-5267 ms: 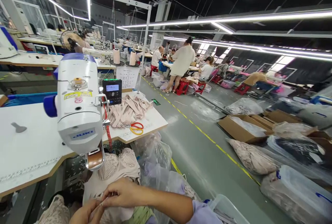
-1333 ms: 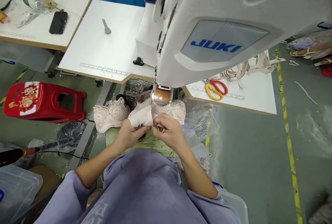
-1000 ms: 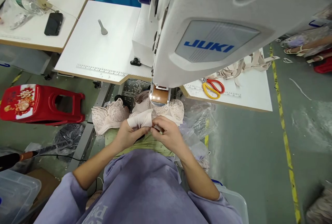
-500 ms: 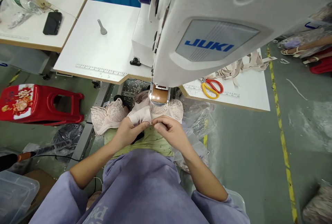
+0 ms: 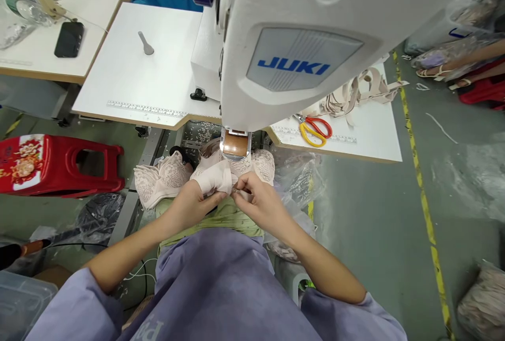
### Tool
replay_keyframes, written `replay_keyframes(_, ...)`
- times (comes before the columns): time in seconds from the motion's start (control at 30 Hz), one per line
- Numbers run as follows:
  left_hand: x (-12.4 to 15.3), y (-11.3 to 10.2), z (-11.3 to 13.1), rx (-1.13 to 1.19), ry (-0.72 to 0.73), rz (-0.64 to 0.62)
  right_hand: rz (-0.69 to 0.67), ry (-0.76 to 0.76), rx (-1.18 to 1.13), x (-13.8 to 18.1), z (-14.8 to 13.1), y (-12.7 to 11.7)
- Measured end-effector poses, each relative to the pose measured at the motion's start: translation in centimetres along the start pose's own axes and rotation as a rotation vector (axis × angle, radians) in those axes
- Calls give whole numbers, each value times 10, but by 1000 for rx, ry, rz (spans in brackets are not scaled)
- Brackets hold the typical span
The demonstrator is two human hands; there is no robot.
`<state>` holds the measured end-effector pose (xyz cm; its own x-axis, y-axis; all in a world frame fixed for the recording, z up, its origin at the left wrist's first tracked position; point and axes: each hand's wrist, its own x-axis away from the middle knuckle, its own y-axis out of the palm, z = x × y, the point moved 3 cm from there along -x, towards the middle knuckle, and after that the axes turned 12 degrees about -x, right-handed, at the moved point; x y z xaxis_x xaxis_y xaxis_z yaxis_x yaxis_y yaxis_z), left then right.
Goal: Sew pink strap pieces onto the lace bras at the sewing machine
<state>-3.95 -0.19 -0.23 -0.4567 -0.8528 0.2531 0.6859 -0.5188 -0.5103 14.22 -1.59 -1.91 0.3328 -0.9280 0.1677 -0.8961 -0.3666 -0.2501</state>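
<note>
My left hand (image 5: 193,205) grips a folded piece of pale pink bra fabric (image 5: 215,178) just below the brown end of the white JUKI sewing machine (image 5: 292,41). My right hand (image 5: 260,201) is closed in a pinch against the same fabric edge, with a small metal tool between its fingers that I cannot name. More lace bra cups (image 5: 161,180) lie to the left of my hands, over my lap. Both hands touch each other at the fabric.
A white sewing table (image 5: 130,78) carries a grey lever and a printed ruler. Red and yellow scissors (image 5: 313,128) and beige straps (image 5: 355,93) lie on the right table. A red stool (image 5: 55,164) stands left, a phone (image 5: 69,38) lies on the far table, and plastic bags (image 5: 298,178) sit right.
Five seconds ago I looked out across the workshop; now I look down at my lap. In the last second my hands stayed at the fabric, fingers shifting slightly; the view drifted right.
</note>
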Motion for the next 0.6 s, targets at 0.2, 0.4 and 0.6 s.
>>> replay_keyframes(0.2,-1,3,-4,3,-60,20,-30,38,-74,-4,-1,-5)
replay_keyframes(0.4,-7,-1,-12,114,-102,-46,-145,93,-186,-16,6,-9)
replay_keyframes(0.6,-14,-4,-11,172,-181,-120,-121,250,-503,-16,19,2)
